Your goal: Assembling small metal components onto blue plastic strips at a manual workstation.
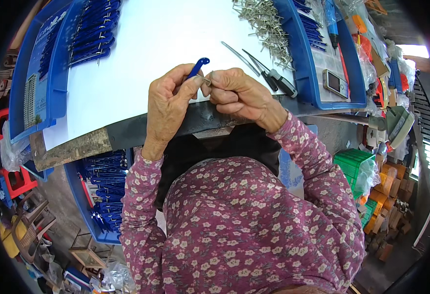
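Note:
Over the table's near edge my left hand (166, 105) is closed on a slim blue handle (197, 67), whose rounded upper end with a small hole sticks out above the fingers. My right hand (244, 93) meets it from the right, thumb and forefinger pinching a small metal pin (207, 81) against the handle's side. Fingers partly cover both parts, so how they join cannot be made out. To the right on the white tabletop (141, 29) lie a thin metal rod (240, 58) and a dark-and-grey-handled tool (281, 82).
Small metal pins (269, 32) are heaped at the back right, and bundled blue handles (95, 32) at the back left. Blue trays flank the table, the right one (318, 88) holding a phone (336, 83). Below the left edge, a blue bin (73, 179) holds more handles.

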The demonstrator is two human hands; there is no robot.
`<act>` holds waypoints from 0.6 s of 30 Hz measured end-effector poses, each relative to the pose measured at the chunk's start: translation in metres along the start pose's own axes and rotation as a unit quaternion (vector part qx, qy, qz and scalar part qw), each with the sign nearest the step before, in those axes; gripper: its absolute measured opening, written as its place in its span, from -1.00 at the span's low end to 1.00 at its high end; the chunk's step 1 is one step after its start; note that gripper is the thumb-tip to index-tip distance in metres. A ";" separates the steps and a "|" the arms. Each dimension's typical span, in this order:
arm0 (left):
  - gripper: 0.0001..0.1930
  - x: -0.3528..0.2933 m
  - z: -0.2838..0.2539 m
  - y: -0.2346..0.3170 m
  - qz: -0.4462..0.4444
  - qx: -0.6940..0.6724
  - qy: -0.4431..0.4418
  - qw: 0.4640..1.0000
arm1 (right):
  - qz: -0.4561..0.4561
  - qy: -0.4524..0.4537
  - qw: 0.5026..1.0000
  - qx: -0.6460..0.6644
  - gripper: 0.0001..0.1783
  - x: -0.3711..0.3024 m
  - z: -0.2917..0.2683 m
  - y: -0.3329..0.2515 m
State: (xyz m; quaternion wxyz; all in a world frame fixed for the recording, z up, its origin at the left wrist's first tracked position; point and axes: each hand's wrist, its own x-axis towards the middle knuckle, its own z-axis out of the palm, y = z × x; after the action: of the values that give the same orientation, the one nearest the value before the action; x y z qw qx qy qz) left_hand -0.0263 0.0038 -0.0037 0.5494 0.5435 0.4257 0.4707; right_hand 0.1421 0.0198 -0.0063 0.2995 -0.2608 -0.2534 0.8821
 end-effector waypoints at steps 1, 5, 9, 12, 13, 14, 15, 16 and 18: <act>-0.84 -0.001 0.000 0.001 -0.003 0.009 0.005 1.000 | -0.018 0.029 0.999 -0.015 -0.71 -0.001 0.002 0.002; -0.84 -0.003 0.000 0.000 -0.018 0.030 0.013 0.999 | -0.073 0.060 0.982 -0.162 -0.75 -0.005 0.012 0.003; -0.84 -0.003 0.001 -0.005 -0.024 0.040 0.013 0.999 | -0.304 0.141 0.705 -0.624 -0.81 0.001 0.006 0.012; -0.84 0.000 0.002 -0.006 -0.020 0.037 0.015 0.999 | -0.408 0.116 0.472 -0.773 -0.81 0.004 0.000 0.010; -0.84 0.001 0.001 -0.006 -0.026 0.004 0.013 1.000 | -0.410 0.108 0.447 -0.788 -0.81 0.005 0.001 0.009; -0.84 0.001 -0.001 -0.007 -0.032 -0.029 0.012 0.999 | -0.409 0.106 0.447 -0.788 -0.81 0.003 0.003 0.006; -0.84 0.001 -0.002 -0.007 -0.032 -0.029 0.013 0.999 | -0.337 0.104 0.562 -0.749 -0.79 0.001 0.007 0.001; -0.84 0.000 -0.005 -0.007 -0.050 -0.041 0.008 0.998 | -0.258 0.099 0.665 -0.694 -0.76 -0.002 0.011 -0.004; -0.84 0.000 -0.008 -0.007 -0.068 -0.053 0.005 0.996 | -0.172 0.076 0.802 -0.568 -0.72 -0.004 0.012 -0.011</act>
State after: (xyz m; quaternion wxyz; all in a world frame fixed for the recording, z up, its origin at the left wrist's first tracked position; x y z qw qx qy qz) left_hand -0.0341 0.0053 -0.0108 0.6061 0.4814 0.4386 0.4567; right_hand 0.1419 0.0212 0.0102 0.2629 -0.4024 -0.7258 0.4921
